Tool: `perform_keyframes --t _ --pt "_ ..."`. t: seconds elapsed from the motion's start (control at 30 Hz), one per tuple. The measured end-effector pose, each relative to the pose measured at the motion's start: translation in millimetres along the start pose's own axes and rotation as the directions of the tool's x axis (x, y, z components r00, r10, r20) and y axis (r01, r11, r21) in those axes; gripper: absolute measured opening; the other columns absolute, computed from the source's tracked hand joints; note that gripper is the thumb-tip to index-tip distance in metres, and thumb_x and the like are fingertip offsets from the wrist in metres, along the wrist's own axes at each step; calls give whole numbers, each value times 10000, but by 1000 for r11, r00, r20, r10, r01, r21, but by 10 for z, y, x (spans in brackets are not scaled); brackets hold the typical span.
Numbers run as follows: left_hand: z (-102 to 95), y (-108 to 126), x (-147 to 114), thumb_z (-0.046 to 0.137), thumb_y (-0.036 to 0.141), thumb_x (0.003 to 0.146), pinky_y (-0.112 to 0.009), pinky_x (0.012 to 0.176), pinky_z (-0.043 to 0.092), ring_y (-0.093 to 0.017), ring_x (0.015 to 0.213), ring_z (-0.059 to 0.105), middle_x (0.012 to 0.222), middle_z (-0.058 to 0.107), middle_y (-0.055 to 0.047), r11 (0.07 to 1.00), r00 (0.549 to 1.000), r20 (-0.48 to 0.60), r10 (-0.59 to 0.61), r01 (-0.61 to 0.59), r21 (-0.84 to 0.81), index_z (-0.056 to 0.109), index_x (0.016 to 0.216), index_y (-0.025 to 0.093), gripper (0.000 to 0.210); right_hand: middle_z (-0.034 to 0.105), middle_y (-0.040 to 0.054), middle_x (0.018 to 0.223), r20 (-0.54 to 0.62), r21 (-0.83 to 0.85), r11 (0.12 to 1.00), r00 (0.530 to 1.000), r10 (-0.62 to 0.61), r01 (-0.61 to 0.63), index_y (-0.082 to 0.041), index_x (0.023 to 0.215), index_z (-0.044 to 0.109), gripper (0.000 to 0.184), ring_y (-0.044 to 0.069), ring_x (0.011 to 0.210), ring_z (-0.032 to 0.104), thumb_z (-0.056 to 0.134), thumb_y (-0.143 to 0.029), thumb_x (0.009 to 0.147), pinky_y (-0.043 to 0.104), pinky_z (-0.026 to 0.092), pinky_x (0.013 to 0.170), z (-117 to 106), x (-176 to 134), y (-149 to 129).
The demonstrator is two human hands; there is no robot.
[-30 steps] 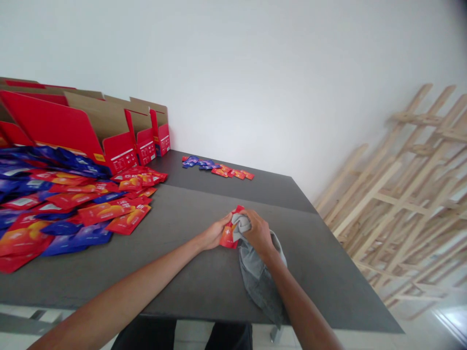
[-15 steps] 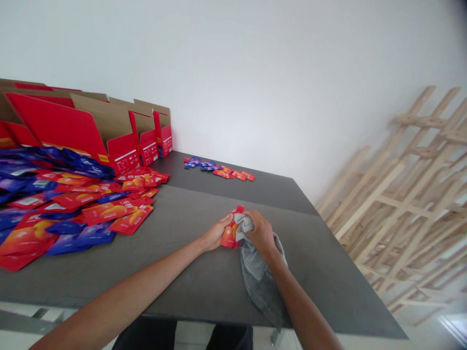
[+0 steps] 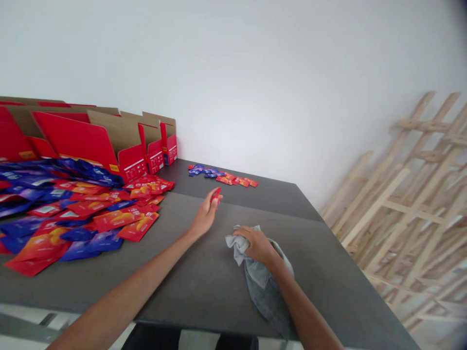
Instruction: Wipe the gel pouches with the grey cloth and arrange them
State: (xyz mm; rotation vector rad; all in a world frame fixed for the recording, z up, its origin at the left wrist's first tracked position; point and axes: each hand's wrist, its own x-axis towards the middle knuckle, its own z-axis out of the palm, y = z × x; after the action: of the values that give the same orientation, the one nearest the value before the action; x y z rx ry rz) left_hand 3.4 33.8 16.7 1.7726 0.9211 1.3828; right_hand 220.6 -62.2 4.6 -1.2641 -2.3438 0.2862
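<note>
One red packet (image 3: 216,194) is gripped in the left hand (image 3: 204,216); the right hand (image 3: 258,247) clutches grey cloth (image 3: 266,294) near the desk (image 3: 204,291) front edge; white print on red boxes (image 3: 75,138) is illegible.

A packing workroom of some kind is showing here: open red cardboard cartons (image 3: 132,163) are lining a plain white wall (image 3: 277,97), and printed red and blue pouches (image 3: 116,218) are lying heaped on a long grey worktable (image 3: 204,291). Easel-like wooden frames (image 3: 375,207) are leaning at the right, hinting at a studio or storeroom.
</note>
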Motion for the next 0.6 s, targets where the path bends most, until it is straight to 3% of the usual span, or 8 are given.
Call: perform_keyframes --t 0.03,0.1,0.2,0.3,0.43,0.53,0.6 --pt "-159 24 106 310 505 1028 -424 1045 434 -251 1161 571 1317 603 -145 978 996 -11 88 -84 192 422 1484 200 560 683 32 1167 -1 3 1000 1000 -5 5 -254 1151 647 423 199 1114 640 549 -27 807 296 478 931 8 -2 8" --pt "-519 53 359 282 440 1035 -488 1092 374 -299 1218 511 1317 573 -163 804 981 44 189 -180 567 435 1481 174 541 678 31 1191 2 1 1000 1000 -5 5 -256 1162 643 438 199 1144 631 539 -16 810 301 471 947 24 -5 18" --pt "-1128 -2 778 302 372 1027 -536 1044 381 -373 1244 463 1351 509 -220 452 995 8 96 -51 891 426 1483 124 534 676 24 1198 18 -6 1000 1000 8 -8 -262 1166 643 457 196 1144 631 540 -8 801 297 473 937 33 -8 15" --pt "-1731 -171 1086 306 329 1035 -521 1037 374 -381 1311 396 1399 467 -230 167 988 -91 -122 111 980 419 1466 106 499 671 22 1202 22 -14 1000 1000 10 -10 -260 1175 638 459 198 1142 631 553 -15 796 293 476 919 27 -9 -6" --pt "-2287 -433 1170 398 154 981 -556 1016 375 -397 1296 416 1324 529 -266 84 949 -189 -252 216 973 544 1295 -3 380 671 14 1181 18 -33 999 1000 6 -5 -256 1162 638 457 184 1119 635 573 -14 780 278 467 922 23 -11 -29" --pt "-2438 -573 1131 471 76 917 -564 1063 317 -379 1332 385 1297 575 -239 63 929 -229 -290 258 964 634 1116 -14 273 667 4 1181 28 -39 999 999 16 -15 -269 1162 634 467 179 1100 639 573 -17 775 272 470 904 20 -17 -38" --pt "-2448 -628 1138 540 120 893 -557 1057 321 -376 1309 407 1234 620 -209 82 923 -251 -290 285 955 671 1000 1 207 666 4 1178 34 -32 999 999 17 -16 -273 1164 633 457 182 1091 639 572 -27 784 276 473 898 15 -23 -42"
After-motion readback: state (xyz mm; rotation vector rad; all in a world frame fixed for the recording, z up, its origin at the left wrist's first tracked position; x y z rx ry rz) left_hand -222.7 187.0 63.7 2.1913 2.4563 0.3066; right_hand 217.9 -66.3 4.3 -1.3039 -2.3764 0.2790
